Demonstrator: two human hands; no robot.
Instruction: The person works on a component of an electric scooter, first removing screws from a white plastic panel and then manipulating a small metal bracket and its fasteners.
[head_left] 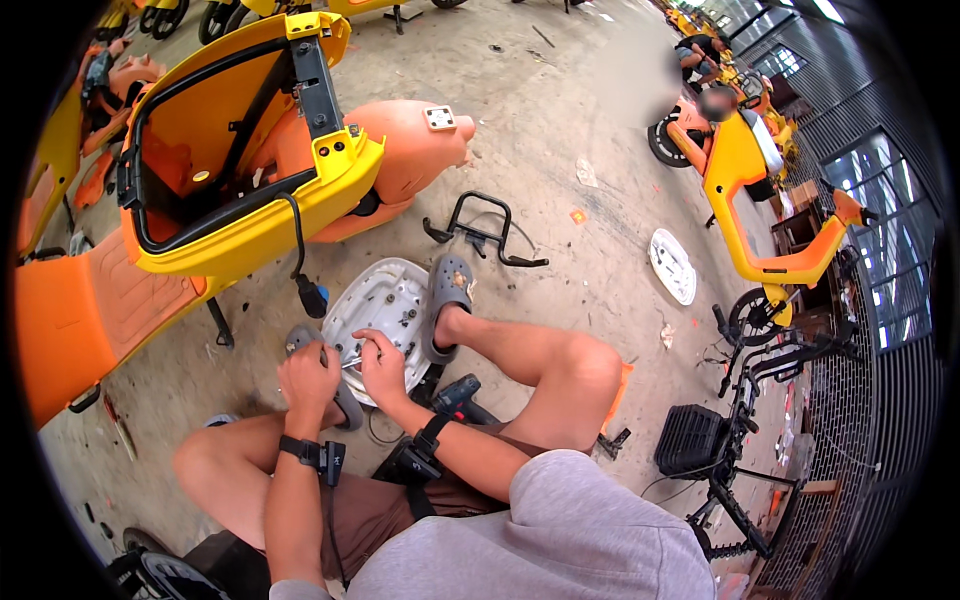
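I sit low with my knees apart above a white plastic scooter panel (385,300) that lies on the concrete between my grey clogs. My left hand (308,375) is closed around a thin metal tool whose tip reaches toward the panel's near edge. My right hand (381,362) pinches a small part right beside that tip, fingers bent over the panel. Both hands almost touch. A dark cordless drill (455,397) lies on the ground under my right forearm.
A yellow and orange scooter body (240,170) lies opened at the left, a black cable hanging from it. A black metal rack (480,232) lies beyond the panel. Another white panel (672,265), a yellow scooter and a person are at the right. A black battery box (690,440) stands near my right knee.
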